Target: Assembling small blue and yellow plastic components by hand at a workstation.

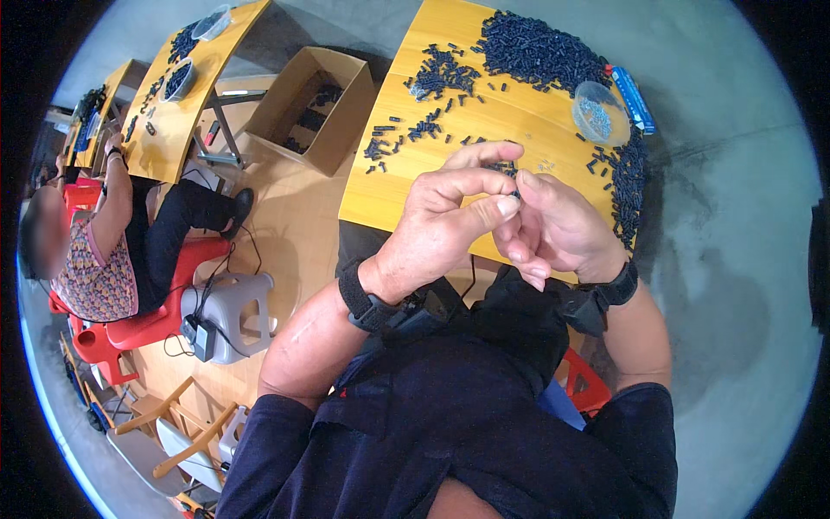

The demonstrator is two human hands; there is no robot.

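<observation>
Over the near edge of the yellow table, my two hands meet. My left hand pinches a small black tube-like part between thumb and fingers; most of the part is hidden by the fingertips. My right hand is closed loosely beside it, its thumb and fingertips against the left fingertips, and whatever it grips is too small to make out. Beyond the hands, loose black parts lie scattered. A large heap of the same black parts covers the far side.
A clear plastic bowl with small pale bits stands at the right, next to a blue and red box. More black parts line the right edge. An open cardboard box sits left of the table. Another person sits farther left.
</observation>
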